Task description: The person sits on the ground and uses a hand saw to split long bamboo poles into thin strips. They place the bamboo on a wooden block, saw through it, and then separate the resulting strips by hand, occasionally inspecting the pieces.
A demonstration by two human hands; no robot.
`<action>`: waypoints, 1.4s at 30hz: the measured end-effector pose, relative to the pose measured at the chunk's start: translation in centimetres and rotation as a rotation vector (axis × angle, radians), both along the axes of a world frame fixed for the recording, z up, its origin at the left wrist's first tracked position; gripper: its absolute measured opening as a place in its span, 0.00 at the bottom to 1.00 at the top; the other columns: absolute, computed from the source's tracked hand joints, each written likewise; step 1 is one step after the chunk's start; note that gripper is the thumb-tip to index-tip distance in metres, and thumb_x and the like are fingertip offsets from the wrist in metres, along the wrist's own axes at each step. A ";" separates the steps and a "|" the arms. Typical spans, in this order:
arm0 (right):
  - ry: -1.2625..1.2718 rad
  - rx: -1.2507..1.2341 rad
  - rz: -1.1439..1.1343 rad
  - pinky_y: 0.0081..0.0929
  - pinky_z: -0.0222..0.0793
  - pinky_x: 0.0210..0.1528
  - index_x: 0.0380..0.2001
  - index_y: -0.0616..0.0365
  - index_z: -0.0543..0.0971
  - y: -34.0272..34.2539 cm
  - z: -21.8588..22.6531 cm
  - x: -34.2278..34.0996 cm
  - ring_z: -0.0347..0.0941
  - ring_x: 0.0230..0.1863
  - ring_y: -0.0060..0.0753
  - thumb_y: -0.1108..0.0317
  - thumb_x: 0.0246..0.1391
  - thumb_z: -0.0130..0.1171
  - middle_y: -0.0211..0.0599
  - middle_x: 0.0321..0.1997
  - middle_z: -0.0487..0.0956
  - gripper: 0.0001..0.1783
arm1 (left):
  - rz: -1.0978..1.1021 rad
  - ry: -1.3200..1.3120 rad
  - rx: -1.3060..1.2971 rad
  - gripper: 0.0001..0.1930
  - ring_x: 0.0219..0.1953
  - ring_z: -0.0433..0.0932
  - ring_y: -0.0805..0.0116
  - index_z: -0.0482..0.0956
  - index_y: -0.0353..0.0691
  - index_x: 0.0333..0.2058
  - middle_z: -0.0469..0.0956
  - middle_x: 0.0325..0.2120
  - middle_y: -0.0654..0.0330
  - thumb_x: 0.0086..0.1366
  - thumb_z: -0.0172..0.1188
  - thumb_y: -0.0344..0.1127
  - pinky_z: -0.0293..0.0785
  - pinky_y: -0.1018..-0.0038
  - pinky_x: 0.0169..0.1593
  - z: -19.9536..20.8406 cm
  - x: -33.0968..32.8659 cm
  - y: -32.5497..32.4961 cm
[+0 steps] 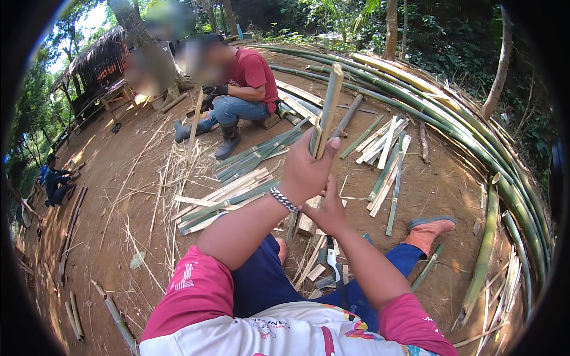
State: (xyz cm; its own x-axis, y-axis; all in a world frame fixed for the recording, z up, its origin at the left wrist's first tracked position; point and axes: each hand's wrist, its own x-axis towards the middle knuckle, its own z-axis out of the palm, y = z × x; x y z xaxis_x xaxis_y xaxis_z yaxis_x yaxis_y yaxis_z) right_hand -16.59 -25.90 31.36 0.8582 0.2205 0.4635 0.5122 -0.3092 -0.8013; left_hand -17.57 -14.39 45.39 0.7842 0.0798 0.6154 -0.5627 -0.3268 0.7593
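My left hand (304,172) is closed around split bamboo strips (330,101) that stand nearly upright, with their upper ends rising toward the far side. Just below it, my right hand (326,212) is closed at the lower stretch of the same strips; its grip is partly hidden. Under my hands a wooden block (307,225) sits on the ground. Between my legs lies a knife-like tool (332,261) with a pale part and a dark part.
Split bamboo pieces (228,202) lie ahead on the left, and another bundle (389,166) on the right. Long green bamboo poles (439,115) curve along the far right. A person in a red shirt (252,77) sits ahead with a bamboo strip; another person (56,183) crouches far left.
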 end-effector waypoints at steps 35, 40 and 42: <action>0.940 -0.854 0.033 0.46 0.70 0.61 0.61 0.55 0.71 -10.3 -27.5 -1.9 0.73 0.59 0.53 0.52 0.57 0.65 0.50 0.58 0.76 0.33 | 0.216 0.743 0.840 0.11 0.37 0.82 0.40 0.73 0.37 0.42 0.82 0.33 0.40 0.61 0.59 0.32 0.77 0.50 0.42 -39.3 21.5 10.5; 0.274 -0.703 0.080 0.46 0.55 0.72 0.64 0.55 0.68 -6.1 -26.7 8.6 0.61 0.71 0.48 0.53 0.58 0.63 0.45 0.69 0.67 0.34 | 0.232 0.735 0.826 0.14 0.37 0.82 0.40 0.73 0.37 0.42 0.82 0.33 0.41 0.59 0.63 0.33 0.77 0.50 0.43 -37.4 21.9 11.4; 0.114 -0.766 0.101 0.47 0.47 0.76 0.66 0.54 0.67 -4.0 -26.3 13.8 0.55 0.75 0.46 0.50 0.60 0.61 0.43 0.73 0.63 0.36 | 0.230 0.722 0.811 0.14 0.37 0.82 0.41 0.73 0.36 0.43 0.82 0.33 0.41 0.59 0.63 0.34 0.77 0.50 0.43 -36.9 21.8 11.5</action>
State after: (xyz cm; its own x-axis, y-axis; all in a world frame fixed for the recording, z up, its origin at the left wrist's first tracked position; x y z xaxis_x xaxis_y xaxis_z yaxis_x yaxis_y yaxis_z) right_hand -2.75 -29.86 5.05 0.8500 0.5233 0.0605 0.4948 -0.7538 -0.4324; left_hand 4.26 -2.86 8.44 0.9978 0.0503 -0.0441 0.0638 -0.9151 0.3983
